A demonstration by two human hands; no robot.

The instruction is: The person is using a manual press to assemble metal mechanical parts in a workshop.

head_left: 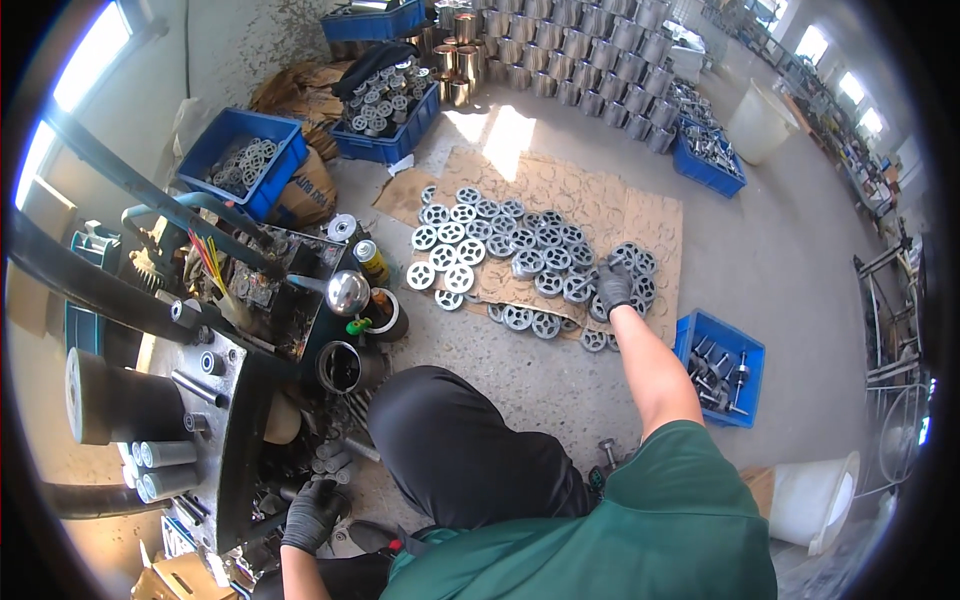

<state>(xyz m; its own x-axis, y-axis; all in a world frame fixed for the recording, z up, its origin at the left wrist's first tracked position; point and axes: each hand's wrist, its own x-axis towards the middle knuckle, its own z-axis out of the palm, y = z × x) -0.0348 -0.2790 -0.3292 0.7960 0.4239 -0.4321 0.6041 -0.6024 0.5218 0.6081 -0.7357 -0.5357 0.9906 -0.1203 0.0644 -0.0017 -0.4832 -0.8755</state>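
Note:
Many grey spoked metal wheels (458, 277) lie in overlapping rows on flattened cardboard (655, 210) on the floor. My right hand (616, 287), in a dark grey glove, reaches out to the right end of these rows. Its fingers are bent down at the edge of a spoked metal wheel (622, 256) and appear closed on it; the fingertips are partly hidden. Low at the left, my left hand (313, 515), gloved too, is curled beside the machine bench (228, 440). What it grips, if anything, is hidden. Short grey cylinders (333, 460) lie just above it.
Blue bins hold wheels (284, 172) at the back left and metal shafts (763, 360) at the right. Stacked shiny metal cylinders (580, 45) stand at the back. A machine lever with a ball knob (348, 293) juts out left, near a spray can (371, 261) and an open tin (339, 367).

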